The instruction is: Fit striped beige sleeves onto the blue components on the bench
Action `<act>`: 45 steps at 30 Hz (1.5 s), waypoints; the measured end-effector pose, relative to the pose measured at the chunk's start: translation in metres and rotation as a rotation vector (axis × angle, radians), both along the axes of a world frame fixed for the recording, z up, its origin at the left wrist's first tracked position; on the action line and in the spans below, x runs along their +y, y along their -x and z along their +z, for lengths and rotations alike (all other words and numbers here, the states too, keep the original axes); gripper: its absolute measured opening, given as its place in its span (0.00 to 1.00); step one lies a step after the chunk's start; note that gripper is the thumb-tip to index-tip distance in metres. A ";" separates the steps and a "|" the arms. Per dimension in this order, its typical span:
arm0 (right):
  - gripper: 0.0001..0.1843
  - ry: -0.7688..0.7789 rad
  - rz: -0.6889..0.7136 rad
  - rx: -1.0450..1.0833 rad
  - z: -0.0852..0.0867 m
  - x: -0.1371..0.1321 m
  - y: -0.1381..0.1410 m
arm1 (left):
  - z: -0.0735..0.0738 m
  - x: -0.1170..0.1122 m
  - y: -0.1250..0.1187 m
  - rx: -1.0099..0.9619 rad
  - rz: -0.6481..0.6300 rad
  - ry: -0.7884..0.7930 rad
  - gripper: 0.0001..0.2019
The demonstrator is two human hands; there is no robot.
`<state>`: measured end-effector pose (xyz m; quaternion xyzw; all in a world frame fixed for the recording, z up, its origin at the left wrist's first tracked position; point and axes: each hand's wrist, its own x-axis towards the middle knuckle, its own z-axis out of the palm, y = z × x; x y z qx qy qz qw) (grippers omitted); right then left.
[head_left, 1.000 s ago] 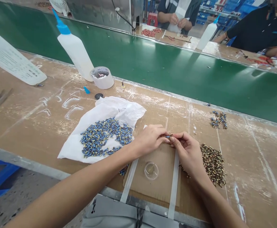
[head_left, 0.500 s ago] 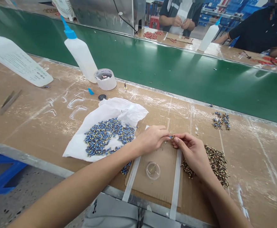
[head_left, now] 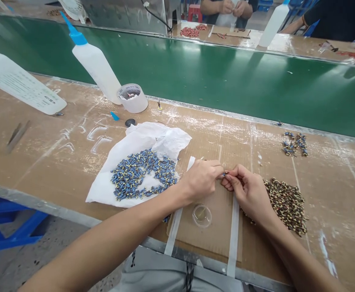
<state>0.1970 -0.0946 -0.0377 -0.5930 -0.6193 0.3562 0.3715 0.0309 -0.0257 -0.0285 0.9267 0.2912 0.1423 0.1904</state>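
My left hand and my right hand meet fingertip to fingertip over a taped cardboard pad. Both pinch one tiny blue part between them. A heap of small blue parts lies on a white plastic bag to the left of my left hand. A pile of dark speckled parts lies just right of my right wrist. A small clear round dish sits on the pad below my hands.
A squeeze bottle with a blue nozzle, a white cup and a lying white bottle stand at the back left. A green conveyor belt runs behind. A small cluster of blue parts lies far right. Other people's hands work across the belt.
The view has shifted slightly; my hands stay together pinching the small part, fingers working closer over the pad.
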 end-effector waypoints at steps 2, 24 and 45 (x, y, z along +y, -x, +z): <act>0.10 -0.013 0.007 -0.009 0.001 0.000 0.000 | 0.001 -0.001 0.000 0.008 0.002 -0.012 0.09; 0.10 -0.125 0.205 -0.054 0.032 0.002 -0.009 | 0.033 0.009 0.019 -0.230 -0.145 0.813 0.14; 0.26 -0.192 -0.673 -0.046 -0.006 0.050 -0.179 | 0.042 0.070 0.121 0.375 0.354 0.362 0.04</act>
